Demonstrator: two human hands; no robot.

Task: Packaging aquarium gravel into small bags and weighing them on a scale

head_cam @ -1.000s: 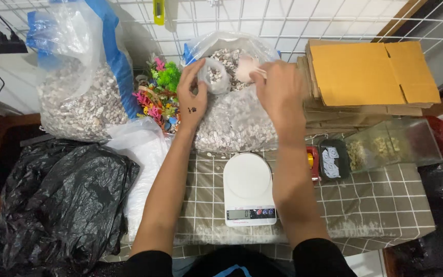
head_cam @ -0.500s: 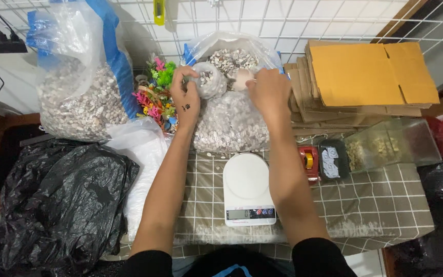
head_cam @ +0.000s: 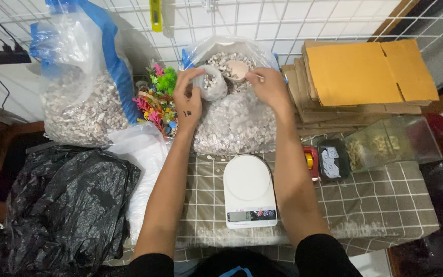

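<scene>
While held at 12 o'clock over the big open sack [head_cam: 234,123], small bag [head_cam: 212,82] pinched by left hand [head_cam: 188,100]; scoop [head_cam: 238,69] gripped in right hand [head_cam: 268,88], loaded. Risk, probably: pebbles missing the slack mouth, scattering toward the scale [head_cam: 248,191] at 6 o'clock.
</scene>
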